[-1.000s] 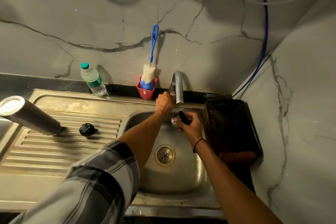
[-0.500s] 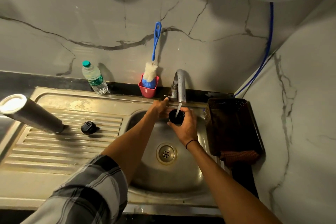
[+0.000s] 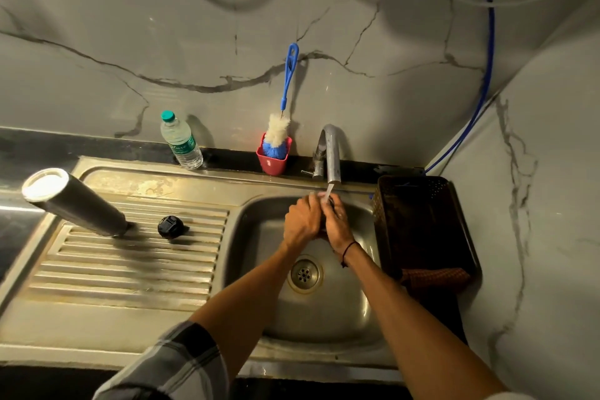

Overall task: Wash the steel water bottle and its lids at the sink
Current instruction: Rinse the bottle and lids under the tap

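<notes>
The left hand (image 3: 303, 221) has left the tap (image 3: 331, 153) and now closes with the right hand (image 3: 337, 224) around the lid (image 3: 330, 202) under running water: rinsing has begun. The bottle (image 3: 74, 201) and second lid (image 3: 170, 227) wait on the drainboard (image 3: 130, 273).

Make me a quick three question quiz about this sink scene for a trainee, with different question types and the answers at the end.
1. True or false: water is running from the tap onto the hands.
2. Multiple choice: where does the steel bottle stand? A) in the sink basin, B) upside down on the ribbed drainboard, C) in the dark basket.
3. Fill in: the blue-handled bottle brush stands in a small ____ cup.

Key
1. True; the stream lands where the left hand and right hand meet over the basin.
2. B; it stands beside a black lid.
3. Red.
</notes>
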